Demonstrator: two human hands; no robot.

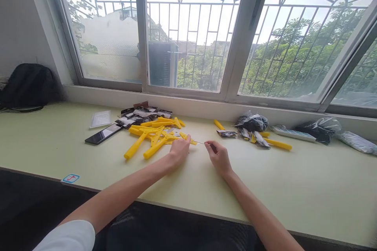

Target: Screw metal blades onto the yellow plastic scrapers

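My left hand (179, 150) is closed at the end of a yellow plastic piece with a flat, tapering head (193, 141), beside a pile of yellow scraper-like tools (151, 152). Their round handles point toward the table's front edge. Pinched in the fingers of my right hand (219, 159) is the end of a thin metal rod (200, 142). The rod spans the gap between my hands and reaches the tip of the yellow head. My left fingers partly hide the yellow piece, and its handle cannot be made out.
A phone (103, 133), a clear flat case (100, 119) and dark printed packets (141, 114) lie left of the pile. To the right are a yellow handle (218, 124), black plastic bags (252, 121) and a white box (293, 133). A black backpack (31, 86) stands far left.
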